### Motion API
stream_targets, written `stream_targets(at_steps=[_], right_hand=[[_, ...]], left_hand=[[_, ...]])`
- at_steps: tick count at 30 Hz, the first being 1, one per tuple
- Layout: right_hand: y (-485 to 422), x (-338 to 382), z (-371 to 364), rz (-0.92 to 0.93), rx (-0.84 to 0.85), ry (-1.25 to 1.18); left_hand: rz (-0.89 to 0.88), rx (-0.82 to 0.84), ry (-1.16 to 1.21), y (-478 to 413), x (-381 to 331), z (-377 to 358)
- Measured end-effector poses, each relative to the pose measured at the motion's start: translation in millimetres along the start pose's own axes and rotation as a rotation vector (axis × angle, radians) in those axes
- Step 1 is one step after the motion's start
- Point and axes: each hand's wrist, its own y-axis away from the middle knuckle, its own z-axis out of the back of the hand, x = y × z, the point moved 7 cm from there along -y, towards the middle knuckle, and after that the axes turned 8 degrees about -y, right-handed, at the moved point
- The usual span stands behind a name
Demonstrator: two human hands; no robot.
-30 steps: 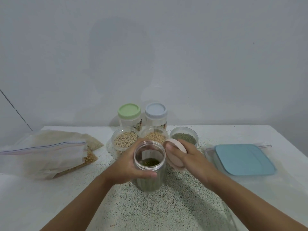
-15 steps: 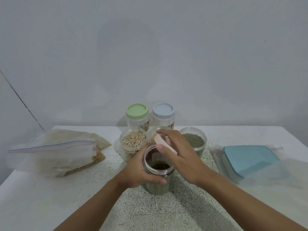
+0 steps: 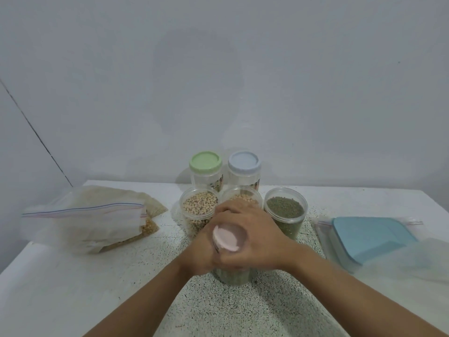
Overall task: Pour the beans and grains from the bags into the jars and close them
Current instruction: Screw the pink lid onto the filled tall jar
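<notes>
Nearest the camera, a speckled white table carried a jar of green beans. The left hand was wrapped round its side, and the right hand had its fingers curled over the pink lid on its mouth. Left of that jar lay zip bags of grain; right of it, a blue container among clear plastic. Just behind it stood three open jars, filled, then a green-lidded jar and a blue-lidded jar. Beyond rose a plain pale wall.

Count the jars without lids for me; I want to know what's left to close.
3, in one row: pale-bean jar left, tan-grain jar middle, partly behind the right hand, green-bean jar right.
</notes>
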Motion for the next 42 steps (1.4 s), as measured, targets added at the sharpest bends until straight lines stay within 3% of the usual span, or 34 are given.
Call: stream_targets(at_steps=[5, 13, 18, 28, 36, 42], right_hand=[[-10.8, 2.8, -0.1, 0.052, 0.139, -0.01], [-0.9, -1.6, 4.0, -0.035, 0.018, -0.098], [3.6, 6.6, 1.4, -0.164, 0.045, 0.339], [2.4, -7.5, 25.0, -0.319, 0.08, 0.595], [-8.4, 21.4, 20.7, -0.136, 0.365, 0.329], [-15.2, 12.6, 17.7, -0.206, 0.32, 0.379]], left_hand=[[0.035, -0.07, -0.056, 2.0, 5.5, 6.6], [0.107, -0.033, -0.014, 2.5, 21.1, 3.0], [0.167, -0.014, 0.042, 4.1, 23.6, 2.2], [0.204, -0.014, 0.044, 4.9, 14.5, 0.5], [0.192, 0.016, 0.033, 1.4, 10.9, -1.7], [0.198, 0.03, 0.044, 2.4, 11.1, -2.5]])
